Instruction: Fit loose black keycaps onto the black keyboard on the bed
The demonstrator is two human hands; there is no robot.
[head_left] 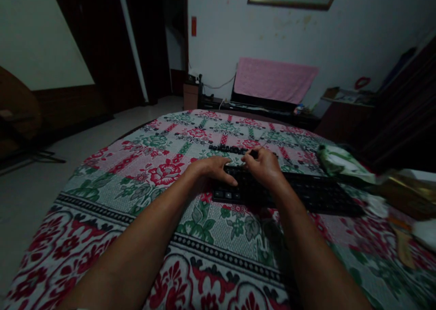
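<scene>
A black keyboard (313, 194) lies on the flowered tablecloth in front of me. My left hand (218, 170) holds its left end, with the thumb stretched over the keys and the other fingers at the far edge, partly hidden. Above the keyboard's back edge, my right hand (262, 164) is closed in a pinch. Something small and dark shows at its fingertips, and a thin line sticks up by the fingers; I cannot make out what it is. Just beyond both hands, a row of loose black keycaps (226, 149) sits on the cloth.
The patterned tablecloth (163, 171) covers a round-edged table. To the right stand a green-and-white tissue pack (342, 162) and a brownish-gold box (408, 194). A brush with a wooden handle (403, 246) lies near them, beside crumpled white tissue (376, 205). A pink cloth (275, 80) hangs by the far wall.
</scene>
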